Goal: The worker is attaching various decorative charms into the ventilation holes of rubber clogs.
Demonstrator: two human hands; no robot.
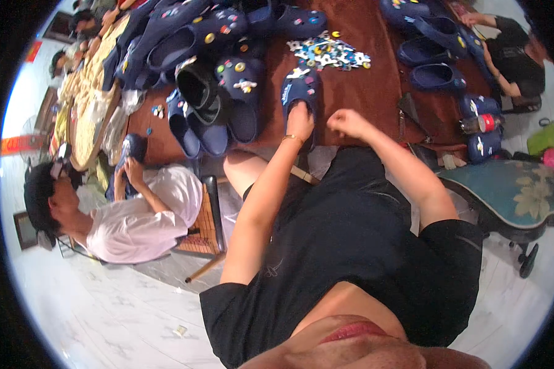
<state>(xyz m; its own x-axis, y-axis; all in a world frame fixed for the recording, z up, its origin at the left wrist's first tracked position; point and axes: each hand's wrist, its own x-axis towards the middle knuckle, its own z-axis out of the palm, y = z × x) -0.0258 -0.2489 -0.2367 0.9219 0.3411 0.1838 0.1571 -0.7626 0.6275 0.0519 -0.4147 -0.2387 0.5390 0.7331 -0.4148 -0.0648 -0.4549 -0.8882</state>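
Observation:
My left hand (300, 121) reaches into the opening of a navy clog (302, 84), its fingertips hidden inside. Small charms and light lettering decorate the clog's top, and its toe points away from me. Just to the right, my right hand (349, 124) hovers over the table edge with curled fingers; whatever they may pinch is too small to make out. Beyond the clog lies a heap of blue, white and yellow charms (332, 52). A black clog (197, 86) and a navy clog with charms (245, 101) stand left of my left hand.
More navy clogs (184, 46) are piled at the far left of the brown-covered table (366, 80); others (437, 77) stand at right. A co-worker (135, 212) in white handles a clog at left, another person (514, 58) sits far right. A teal padded chair (505, 190) is close by.

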